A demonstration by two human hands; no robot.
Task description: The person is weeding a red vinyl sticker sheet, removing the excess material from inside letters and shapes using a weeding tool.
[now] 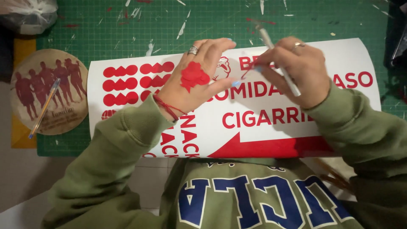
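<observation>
The left hand (199, 80) lies flat and open on a white vinyl sheet (271, 127) with red shapes and lettering, fingers spread to press it down; scraps of red vinyl (193, 76) stick to the back of this hand. The right hand (296, 70) is closed on a thin silver tool (277, 63), held like a pen. The tool's long axis runs diagonally, its upper end pointing away from the person and to the left, its lower end passing under the fingers; the working tip cannot be made out with certainty.

The sheet lies directly beneath both hands on a green cutting mat (106, 25) on the table, its long axis running left to right, its near edge curling up toward the person. It appears thin, light, flexible and liable to crease or tear; flat-palm pressure seems the safest hold. The tool looks stiff and light, best gripped mid-shaft.

Beyond the left hand, further left, lie a round wooden plaque (70, 85) and a pen (44, 108).
</observation>
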